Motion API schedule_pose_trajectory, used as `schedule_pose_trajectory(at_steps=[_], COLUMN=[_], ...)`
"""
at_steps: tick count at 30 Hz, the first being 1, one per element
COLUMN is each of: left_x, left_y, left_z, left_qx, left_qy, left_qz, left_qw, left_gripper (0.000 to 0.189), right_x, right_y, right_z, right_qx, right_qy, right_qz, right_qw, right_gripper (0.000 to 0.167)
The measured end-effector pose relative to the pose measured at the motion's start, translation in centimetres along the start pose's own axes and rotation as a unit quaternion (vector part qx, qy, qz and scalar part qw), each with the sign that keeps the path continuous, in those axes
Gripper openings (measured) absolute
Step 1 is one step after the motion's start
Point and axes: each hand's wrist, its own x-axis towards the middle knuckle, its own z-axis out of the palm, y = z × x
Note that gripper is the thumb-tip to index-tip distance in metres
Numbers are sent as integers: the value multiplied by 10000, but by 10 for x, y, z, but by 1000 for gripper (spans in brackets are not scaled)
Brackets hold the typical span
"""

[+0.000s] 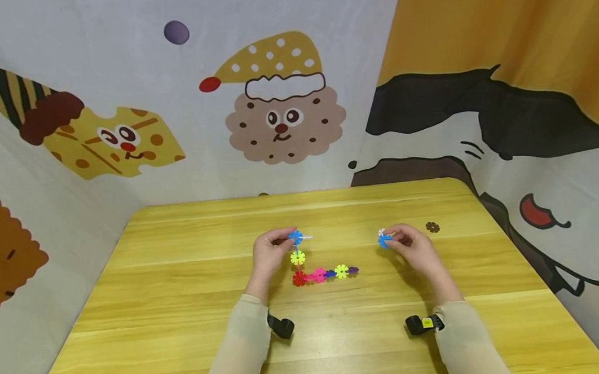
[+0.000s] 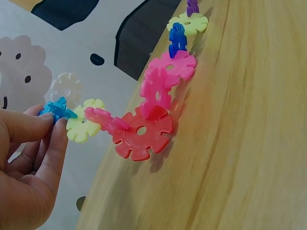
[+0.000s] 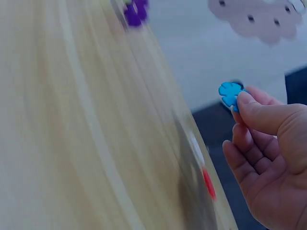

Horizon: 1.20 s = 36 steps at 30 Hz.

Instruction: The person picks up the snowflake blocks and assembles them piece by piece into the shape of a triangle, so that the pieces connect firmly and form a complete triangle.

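My left hand (image 1: 270, 259) pinches a light blue notched plastic disc (image 2: 58, 109) between thumb and fingers. A white disc (image 2: 66, 90) joins it, and from it a linked chain runs through a yellow-green disc (image 2: 76, 128) and a pink one to a red disc (image 2: 144, 139). Beyond the red disc the row turns right through pink, dark blue and yellow-green discs (image 1: 342, 271) to a purple disc (image 1: 353, 269). Away to the right, my right hand (image 1: 416, 250) pinches a separate light blue disc (image 3: 230, 91). A white disc (image 1: 381, 232) shows just behind that one; whether they touch, I cannot tell.
On the wooden table (image 1: 184, 306), a brown disc (image 1: 432, 227) lies beyond my right hand. Blurred in the right wrist view, a red piece (image 3: 208, 183) lies near the table's edge. A printed curtain (image 1: 201, 158) hangs behind the table.
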Motion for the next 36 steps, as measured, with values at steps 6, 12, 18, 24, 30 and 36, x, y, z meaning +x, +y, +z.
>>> schedule_pose_trajectory(at_steps=[6, 12, 18, 24, 30, 36], left_x=[0, 0, 1, 0, -1, -1], left_y=[0, 0, 0, 1, 1, -1], left_z=[0, 0, 0, -1, 0, 2], left_qx=[32, 98, 100, 61, 45, 8], left_qy=[7, 26, 38, 25, 2, 43], left_qz=[-42, 6, 21, 86, 95, 128], left_qw=[10000, 9999, 9999, 9999, 9999, 9999], left_gripper=[23, 22, 23, 22, 23, 22], right_x=[9, 12, 16, 28, 34, 40], right_y=[-22, -38, -55, -51, -62, -68], right_z=[33, 57, 80, 104, 118, 124], right_qx=[396, 676, 1130, 1335, 1684, 1863], right_qy=[-169, -299, -241, -286, -322, -333], right_qz=[24, -284, -199, -103, 92, 229], right_qw=[9991, 9969, 9931, 9906, 9852, 9817], right_gripper=[20, 18, 19, 20, 20, 20])
